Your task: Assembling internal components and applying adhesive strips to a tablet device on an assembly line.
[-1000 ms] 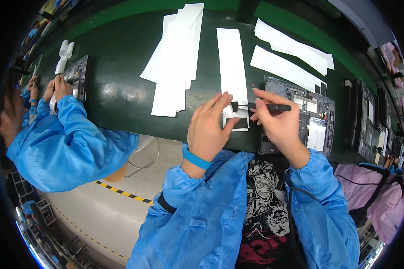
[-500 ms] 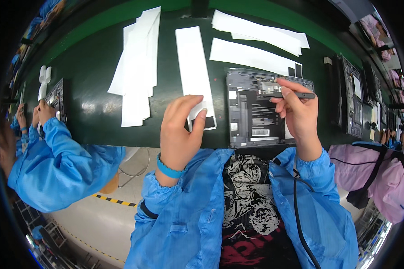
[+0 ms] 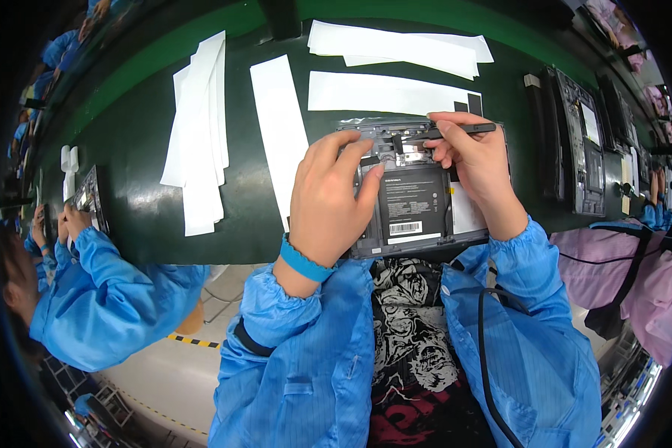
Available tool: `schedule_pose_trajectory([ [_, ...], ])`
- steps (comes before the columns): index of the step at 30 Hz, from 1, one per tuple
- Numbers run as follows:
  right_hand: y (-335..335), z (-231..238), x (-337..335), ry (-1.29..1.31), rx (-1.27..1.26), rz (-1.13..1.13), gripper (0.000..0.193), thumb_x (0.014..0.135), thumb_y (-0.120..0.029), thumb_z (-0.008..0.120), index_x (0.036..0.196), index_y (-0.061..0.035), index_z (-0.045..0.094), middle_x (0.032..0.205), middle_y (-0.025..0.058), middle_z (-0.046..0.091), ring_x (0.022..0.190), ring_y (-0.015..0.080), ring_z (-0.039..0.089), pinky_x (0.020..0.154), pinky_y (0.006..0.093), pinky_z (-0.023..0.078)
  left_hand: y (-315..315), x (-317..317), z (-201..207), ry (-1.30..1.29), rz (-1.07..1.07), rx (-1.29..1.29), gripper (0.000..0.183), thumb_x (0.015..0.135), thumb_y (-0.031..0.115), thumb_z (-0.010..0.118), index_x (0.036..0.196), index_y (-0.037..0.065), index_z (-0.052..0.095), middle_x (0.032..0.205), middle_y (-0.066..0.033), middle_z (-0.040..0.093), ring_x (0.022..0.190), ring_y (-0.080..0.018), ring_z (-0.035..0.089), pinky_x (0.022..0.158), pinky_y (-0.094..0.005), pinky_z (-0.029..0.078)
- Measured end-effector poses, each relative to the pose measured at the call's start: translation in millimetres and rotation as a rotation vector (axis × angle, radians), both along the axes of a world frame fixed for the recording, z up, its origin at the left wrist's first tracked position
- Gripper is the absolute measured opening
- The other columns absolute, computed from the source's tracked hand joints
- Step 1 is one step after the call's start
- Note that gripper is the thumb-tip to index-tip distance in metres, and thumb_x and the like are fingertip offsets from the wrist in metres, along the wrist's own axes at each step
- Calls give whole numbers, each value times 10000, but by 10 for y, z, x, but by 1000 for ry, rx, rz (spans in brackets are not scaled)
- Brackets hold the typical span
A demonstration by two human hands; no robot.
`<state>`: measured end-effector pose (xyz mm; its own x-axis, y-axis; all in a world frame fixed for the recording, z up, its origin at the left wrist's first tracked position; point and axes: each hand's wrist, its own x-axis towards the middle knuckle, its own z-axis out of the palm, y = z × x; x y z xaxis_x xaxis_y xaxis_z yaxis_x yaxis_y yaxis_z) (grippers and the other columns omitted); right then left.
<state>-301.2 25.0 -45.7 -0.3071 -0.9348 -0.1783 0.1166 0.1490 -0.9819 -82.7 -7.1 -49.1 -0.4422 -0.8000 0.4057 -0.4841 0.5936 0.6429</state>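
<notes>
Green table (image 3: 245, 187) — one uncovered device (image 3: 411, 194), right grip (image 3: 474, 160) around one black tool (image 3: 474, 130) — left grip (image 3: 328, 187) unclear

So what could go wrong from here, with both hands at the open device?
The tweezers in the right hand might scratch the open device, whose insides lie bare. The small black piece at their tip could slip or land crooked. The left hand, over the device's left side, may brush exposed parts.

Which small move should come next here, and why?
Perhaps settle the small black piece onto the open device: the right hand holds tweezers with that piece apparently at their tips, over the device's upper part, while the left hand is at its left side.
</notes>
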Motion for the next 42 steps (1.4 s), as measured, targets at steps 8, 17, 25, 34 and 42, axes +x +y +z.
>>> schedule_pose_trajectory([
  [8,12,-25,-28,-37,-66,32,207,937,-63,581,1060,81,664,676,83,641,597,125,624,725,283,572,14,-29,-19,-53,5,22,259,819,80,703,1060,-9,668,1154,-139,618,1047,-311,589,841,-376,501],
  [17,-27,-20,88,-79,-58,-4,203,934,-63,585,1038,94,662,678,93,647,585,133,626,719,280,571,2,-19,-81,-37,-3,24,260,819,85,701,1058,-9,664,1174,-149,608,1089,-329,571,896,-388,482],
  [25,-12,-6,63,-85,-6,-61,201,916,-55,597,1025,102,661,691,118,655,606,151,647,618,246,542,-23,5,-87,-34,-15,42,254,822,89,698,1054,-9,664,1183,-149,604,1101,-332,566,921,-393,472],
  [34,-18,-10,67,-169,-7,-76,205,909,-47,607,1024,116,652,728,135,663,614,152,645,569,230,517,-24,0,-108,-28,-16,43,258,820,89,697,1056,-9,661,1188,-145,602,1104,-330,563,928,-396,467],
  [42,-18,-16,77,-195,16,-124,202,911,-52,610,1015,117,650,756,143,674,628,156,655,520,213,484,-34,4,-97,-37,-14,58,261,821,95,697,1059,-6,660,1192,-143,597,1108,-329,558,938,-399,459],
])
